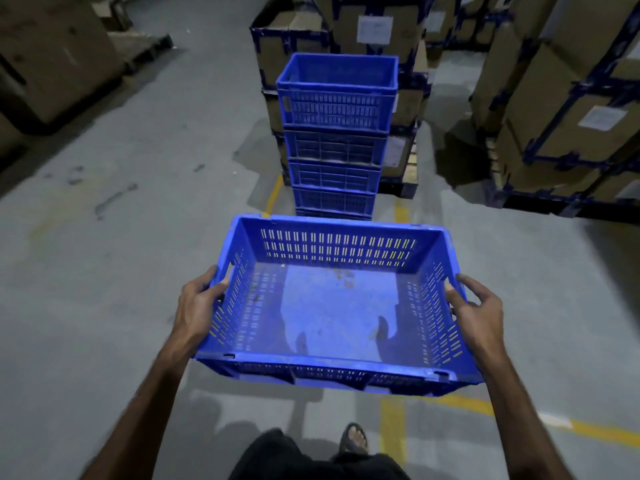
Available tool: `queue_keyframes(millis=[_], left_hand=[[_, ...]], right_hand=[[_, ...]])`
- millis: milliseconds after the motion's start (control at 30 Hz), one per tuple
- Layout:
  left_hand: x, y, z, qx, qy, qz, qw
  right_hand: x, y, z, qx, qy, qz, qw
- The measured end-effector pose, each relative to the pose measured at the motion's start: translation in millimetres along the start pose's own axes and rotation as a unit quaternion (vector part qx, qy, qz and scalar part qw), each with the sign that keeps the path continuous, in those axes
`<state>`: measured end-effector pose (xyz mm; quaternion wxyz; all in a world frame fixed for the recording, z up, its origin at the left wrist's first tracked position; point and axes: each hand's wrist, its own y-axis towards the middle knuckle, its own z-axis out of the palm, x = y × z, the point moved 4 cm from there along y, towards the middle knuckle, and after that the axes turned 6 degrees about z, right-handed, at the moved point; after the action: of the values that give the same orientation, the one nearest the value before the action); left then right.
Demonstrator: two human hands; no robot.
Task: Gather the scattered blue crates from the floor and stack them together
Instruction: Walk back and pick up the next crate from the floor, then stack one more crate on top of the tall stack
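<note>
Crate (332,306) upright, long axis left-right; both hands' fingers (211,282) grip short ends.

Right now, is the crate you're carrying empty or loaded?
Empty. The carried crate shows its bare floor with only stains; both hands, left and right, grip its sides.

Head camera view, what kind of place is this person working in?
Most likely a warehouse or storeroom. Large cardboard boxes with blue corner guards sit stacked on pallets, yellow lines mark the concrete floor, and a stack of blue crates stands in the aisle.
</note>
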<state>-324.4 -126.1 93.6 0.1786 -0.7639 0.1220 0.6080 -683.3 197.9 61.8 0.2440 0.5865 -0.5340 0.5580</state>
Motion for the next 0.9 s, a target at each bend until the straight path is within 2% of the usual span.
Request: queue_keyframes(millis=[333,533,900], left_hand=[[-32.9,118.0,8.6,-0.052,-0.024,-0.023,0.998],[-37.2,242.8,16.7,-0.024,-0.020,-0.013,0.999],[-122.5,450.6,54.1,0.061,0.016,0.045,0.997]], right_hand=[[75.1,113.0,78.2,0.020,-0.028,-0.030,0.999],[126.0,180.4,134.5,-0.006,-0.024,-0.038,0.999],[209.0,265.4,196.0,-0.107,0.004,-0.044,0.993]])
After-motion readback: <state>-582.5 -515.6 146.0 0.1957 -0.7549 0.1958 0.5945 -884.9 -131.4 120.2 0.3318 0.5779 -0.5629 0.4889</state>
